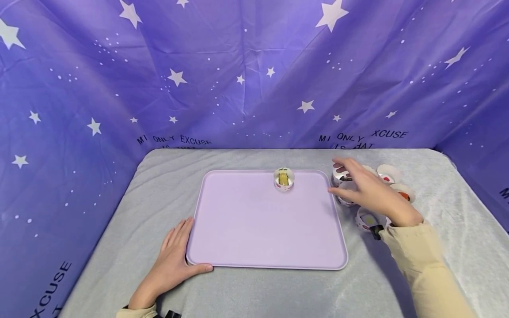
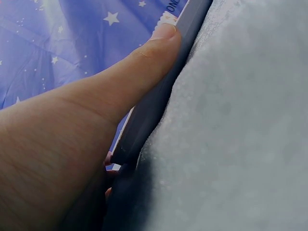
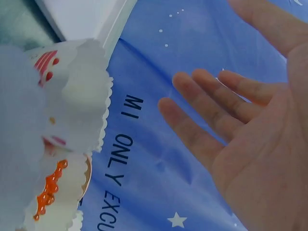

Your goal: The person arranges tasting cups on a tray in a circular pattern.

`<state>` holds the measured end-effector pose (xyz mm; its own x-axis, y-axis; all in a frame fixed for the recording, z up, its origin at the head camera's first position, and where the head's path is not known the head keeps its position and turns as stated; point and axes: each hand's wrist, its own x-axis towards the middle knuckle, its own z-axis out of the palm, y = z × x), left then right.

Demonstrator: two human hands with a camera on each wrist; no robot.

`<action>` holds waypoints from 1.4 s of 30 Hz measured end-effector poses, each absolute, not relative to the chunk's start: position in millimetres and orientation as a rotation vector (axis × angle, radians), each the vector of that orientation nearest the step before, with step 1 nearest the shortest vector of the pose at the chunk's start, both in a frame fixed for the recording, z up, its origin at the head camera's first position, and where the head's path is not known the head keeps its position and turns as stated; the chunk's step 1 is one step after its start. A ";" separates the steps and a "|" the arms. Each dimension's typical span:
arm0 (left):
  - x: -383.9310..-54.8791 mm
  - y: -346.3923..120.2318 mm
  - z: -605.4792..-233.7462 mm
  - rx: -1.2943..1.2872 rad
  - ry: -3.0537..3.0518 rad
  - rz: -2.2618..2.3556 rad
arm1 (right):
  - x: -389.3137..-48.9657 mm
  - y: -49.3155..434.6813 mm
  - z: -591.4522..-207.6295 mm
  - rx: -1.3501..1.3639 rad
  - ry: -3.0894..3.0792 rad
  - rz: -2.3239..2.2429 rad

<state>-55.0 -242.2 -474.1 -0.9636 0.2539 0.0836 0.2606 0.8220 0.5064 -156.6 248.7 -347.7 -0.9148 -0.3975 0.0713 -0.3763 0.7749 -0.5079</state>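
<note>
My left hand (image 1: 171, 260) rests at the near left corner of a pale purple tray (image 1: 262, 225). Its straight fingers lie along the left side and its thumb touches the near rim, seen closer in the left wrist view. On the tray's far part stands a small white paper baking cup (image 1: 284, 188) with a yellow piece (image 1: 283, 178) inside. My right hand (image 1: 370, 192) hovers over several similar cups right of the tray, fingers apart and holding nothing. In the right wrist view a scalloped white cup (image 3: 86, 96) with red print stands apart from the fingers.
The cups right of the tray stand close together, including one with an orange piece (image 1: 404, 194), one with a red piece (image 1: 386, 178) and a nearer one with a yellowish piece (image 1: 369, 220). Grey cloth (image 1: 254, 293) covers the table. A purple star-printed curtain (image 1: 222, 57) stands behind.
</note>
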 end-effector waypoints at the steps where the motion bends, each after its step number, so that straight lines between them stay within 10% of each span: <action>1: -55.1 -242.1 -473.9 -0.421 -2.985 -0.831 | -155.5 250.2 -348.0 -0.629 2.925 -0.832; 42: -54.4 -243.2 -473.8 -0.432 -2.971 -0.841 | -113.1 303.9 -376.2 -0.697 3.055 -0.883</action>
<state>-54.4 -243.2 -473.8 -0.9613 0.2579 0.0972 0.2706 0.8160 0.5108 -113.1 303.9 -376.2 -0.9021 -0.3696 0.2226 -0.4314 0.7621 -0.4828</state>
